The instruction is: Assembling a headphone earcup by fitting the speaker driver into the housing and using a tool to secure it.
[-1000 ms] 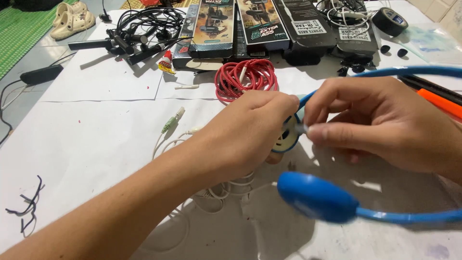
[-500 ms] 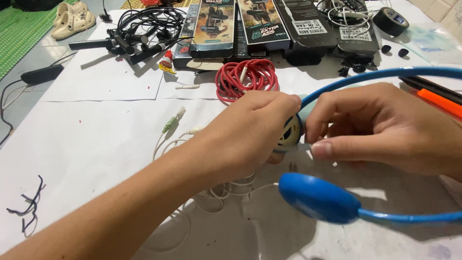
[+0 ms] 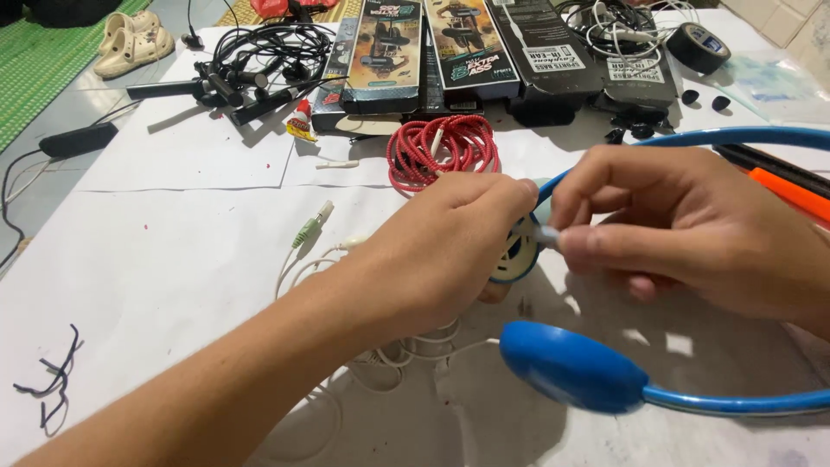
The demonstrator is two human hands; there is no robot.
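We see our left hand (image 3: 445, 251) curled over one earcup (image 3: 517, 251) of a blue headset (image 3: 575, 367), its fingers pressed together around the cup so that most of it is hidden; only a pale, ribbed edge shows between the two hands. Our right hand (image 3: 692, 238) meets it from the other side, thumb and forefinger pinching a small whitish piece (image 3: 546, 233) right at the cup's rim. What that piece is we cannot make out, since the fingertips cover nearly all of it. The headset's other earcup lies in plain view on the bench (image 3: 173, 259), just below the hands, and the blue headband (image 3: 752, 137) arcs away behind the right hand and is cut off at the picture's right edge.

A thin white cable (image 3: 406, 350) trails out from under the left wrist in loose loops; where it joins the headset is hidden by the forearm. Its green-tipped plug (image 3: 311, 227) rests on the white paper to the left of the hand. Just beyond the left knuckles lies a coiled red cable (image 3: 443, 151), partly covered by them. Further back stands a row of boxed earphone packages (image 3: 471, 47), beside a tangle of black earphones (image 3: 259, 56) and a roll of black tape (image 3: 699, 45). An orange and black tool (image 3: 782, 186) pokes out behind the right hand, most of it hidden. A scrap of black wire (image 3: 52, 385) lies near the left edge.
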